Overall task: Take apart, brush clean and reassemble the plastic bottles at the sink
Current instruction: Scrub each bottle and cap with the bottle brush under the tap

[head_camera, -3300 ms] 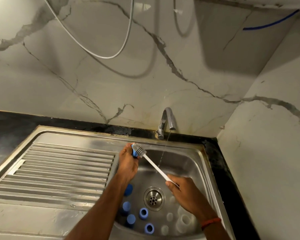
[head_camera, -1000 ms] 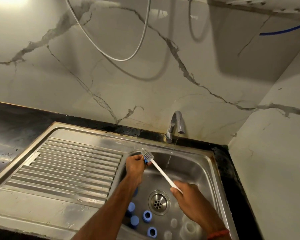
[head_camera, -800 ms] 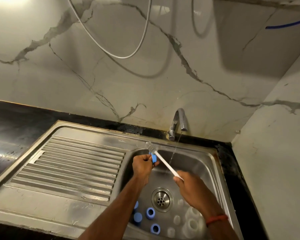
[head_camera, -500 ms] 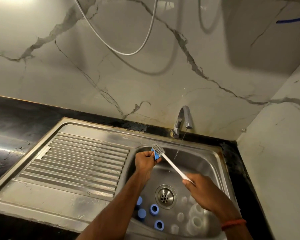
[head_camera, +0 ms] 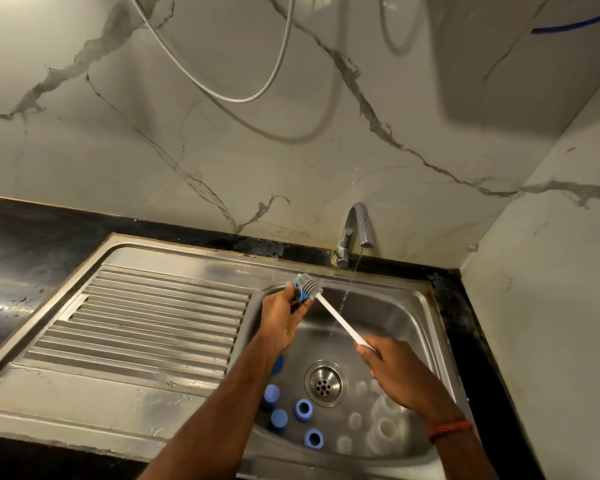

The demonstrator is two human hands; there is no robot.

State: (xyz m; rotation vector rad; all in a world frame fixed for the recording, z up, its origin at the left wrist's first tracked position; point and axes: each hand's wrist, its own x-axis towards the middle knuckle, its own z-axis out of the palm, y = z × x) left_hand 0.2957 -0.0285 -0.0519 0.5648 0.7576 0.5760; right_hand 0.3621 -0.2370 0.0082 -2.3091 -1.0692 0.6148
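Observation:
My left hand (head_camera: 280, 318) grips a small blue bottle cap (head_camera: 299, 293) over the back left of the sink basin (head_camera: 400, 318). My right hand (head_camera: 397, 370) holds the white handle of a bottle brush (head_camera: 338, 315); its grey bristle head rests against the cap. On the basin floor lie several blue caps (head_camera: 303, 409) to the left of the drain (head_camera: 325, 383) and several clear plastic bottles (head_camera: 381, 427) to its right, partly hidden by my right forearm.
A thin stream of water runs from the chrome tap (head_camera: 355, 230) into the basin, just right of the brush. A ribbed steel draining board (head_camera: 146, 320) lies to the left. Black countertop (head_camera: 21, 237) borders the sink; a marble wall stands close on the right.
The brush head has slid back and forth over the blue cap in my left hand. The camera has shifted, so both hands sit a little further right in view.

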